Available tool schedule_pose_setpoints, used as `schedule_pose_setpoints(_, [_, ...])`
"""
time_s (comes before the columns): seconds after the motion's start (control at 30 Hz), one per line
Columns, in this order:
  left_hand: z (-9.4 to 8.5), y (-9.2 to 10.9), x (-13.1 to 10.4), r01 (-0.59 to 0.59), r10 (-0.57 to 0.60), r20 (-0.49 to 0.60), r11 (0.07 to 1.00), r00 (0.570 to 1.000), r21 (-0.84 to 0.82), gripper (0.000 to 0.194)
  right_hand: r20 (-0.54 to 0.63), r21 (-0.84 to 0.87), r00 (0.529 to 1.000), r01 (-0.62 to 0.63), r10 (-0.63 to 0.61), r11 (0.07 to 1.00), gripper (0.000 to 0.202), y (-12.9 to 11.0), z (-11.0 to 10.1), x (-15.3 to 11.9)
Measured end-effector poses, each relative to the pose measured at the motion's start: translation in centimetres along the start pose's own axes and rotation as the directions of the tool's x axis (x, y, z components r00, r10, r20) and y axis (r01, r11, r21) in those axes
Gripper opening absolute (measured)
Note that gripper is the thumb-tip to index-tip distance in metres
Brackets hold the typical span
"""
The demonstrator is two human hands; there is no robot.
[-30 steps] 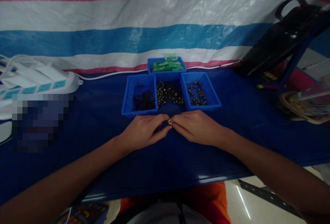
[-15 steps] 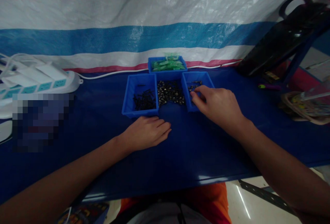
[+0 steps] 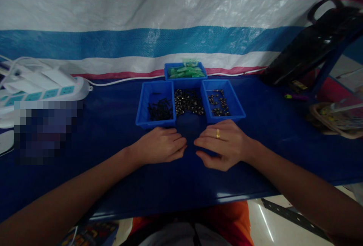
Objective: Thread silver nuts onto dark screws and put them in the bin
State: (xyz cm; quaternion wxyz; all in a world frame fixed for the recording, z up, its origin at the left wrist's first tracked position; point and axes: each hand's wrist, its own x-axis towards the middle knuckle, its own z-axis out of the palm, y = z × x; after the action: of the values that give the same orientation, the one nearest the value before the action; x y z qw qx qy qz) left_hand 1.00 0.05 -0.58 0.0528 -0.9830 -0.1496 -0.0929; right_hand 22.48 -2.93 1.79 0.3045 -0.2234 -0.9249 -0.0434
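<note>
My left hand (image 3: 163,146) rests on the blue table just below the left blue bin (image 3: 138,106), its fingers curled together. Whatever they may hold is hidden. Opposite it, my right hand (image 3: 221,144) hovers close to the tabletop below the right blue bin (image 3: 241,110), with thumb and fingertips apart and nothing visible between them. Thin black pieces, perhaps screws (image 3: 160,110), lie in the left bin. Small shiny metal parts (image 3: 218,102) are scattered in the right one. Between the two bins is a heap of similar dark metal parts (image 3: 188,100).
Behind stands a blue bin (image 3: 167,76) of green packets (image 3: 187,71). A white power strip (image 3: 81,89) and a blurred patch are at left. A black bottle (image 3: 309,45) leans at right, near a basket (image 3: 326,125). The table's front edge runs below my hands.
My right hand has left the right bin and come down and left, nearer my left hand. The parts in that bin now show fully. My left hand has barely moved.
</note>
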Motion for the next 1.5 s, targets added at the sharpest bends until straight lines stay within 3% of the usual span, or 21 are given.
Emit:
schedule_pose_setpoints(0.07, [0.1, 0.0, 0.0, 0.001, -0.001, -0.001, 1.0, 1.0, 0.005, 0.023, 0.21, -0.089, 0.96, -0.171, 0.186, 0.981, 0.019, -0.2, 0.1, 0.6])
schedule_pose_setpoints(0.13, [0.1, 0.0, 0.0, 0.008, -0.008, 0.001, 1.0, 1.0, 0.013, 0.024, 0.365, -0.194, 0.861, -0.302, 0.354, 0.933, 0.025, -0.4, 0.4, 1.0])
schedule_pose_setpoints(0.2, [0.0, 0.0, 0.1, 0.014, -0.014, 0.004, 1.0, 1.0, 0.018, 0.025, 0.446, -0.257, 0.777, -0.365, 0.445, 0.895, 0.032, -0.7, 0.6, 1.2])
schedule_pose_setpoints(0.37, [-0.2, 0.0, 0.2, 0.015, -0.015, 0.001, 1.0, 1.0, 0.012, 0.024, 0.455, -0.355, 0.667, -0.471, 0.589, 0.807, 0.045, -1.3, 1.0, 1.3])
schedule_pose_setpoints(0.57, [-0.1, 0.0, 0.2, 0.015, -0.015, 0.009, 1.0, 1.0, 0.01, 0.024, 0.424, -0.425, 0.596, -0.534, 0.682, 0.731, 0.055, -1.7, 1.4, 1.4])
schedule_pose_setpoints(0.73, [-0.2, 0.1, 0.3, 0.019, -0.019, 0.007, 1.0, 1.0, 0.012, 0.023, 0.417, -0.468, 0.564, -0.539, 0.713, 0.7, 0.057, -1.8, 1.6, 1.6])
schedule_pose_setpoints(0.93, [-0.2, 0.1, 0.2, 0.023, -0.023, -0.001, 1.0, 1.0, 0.012, 0.025, 0.449, -0.424, 0.619, -0.488, 0.645, 0.763, 0.05, -1.9, 1.2, 1.4])
schedule_pose_setpoints(1.37, [-0.3, 0.1, 0.3, 0.024, -0.024, -0.003, 1.0, 1.0, 0.004, 0.024, 0.435, -0.47, 0.601, -0.485, 0.671, 0.738, 0.05, -1.8, 1.3, 1.1])
schedule_pose_setpoints(1.5, [-0.2, 0.0, 0.3, 0.019, -0.019, 0.007, 1.0, 1.0, 0.013, 0.025, 0.426, -0.447, 0.618, -0.492, 0.661, 0.747, 0.051, -1.6, 1.3, 1.2])
